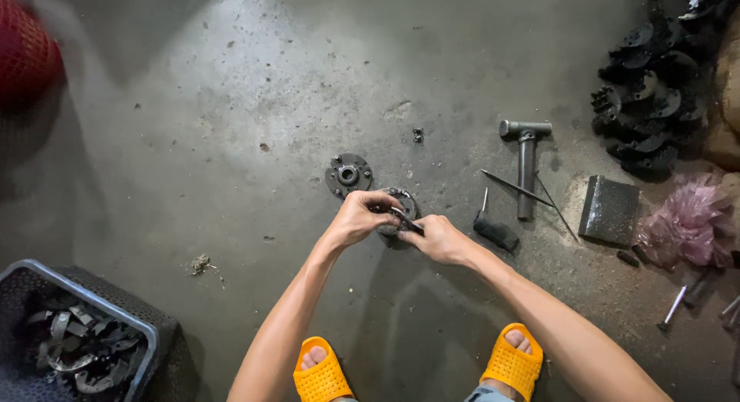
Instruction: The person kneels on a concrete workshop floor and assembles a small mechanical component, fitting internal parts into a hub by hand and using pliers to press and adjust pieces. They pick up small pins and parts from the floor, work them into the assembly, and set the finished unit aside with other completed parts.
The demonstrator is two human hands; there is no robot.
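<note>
— Why do you keep the round metal part (401, 204) down on the floor (231, 124) like that?

— It looks as if the concrete steadies it: your left hand (356, 217) curls over its rim, clamped on it, while your right hand (438, 238) closes on a thin dark tool (406, 221) whose tip meets the part.

— So where does the part sit?

— Between and just under your hands, ahead of your orange sandals (322, 375), with a flanged disc (348, 174) just beyond.
</note>
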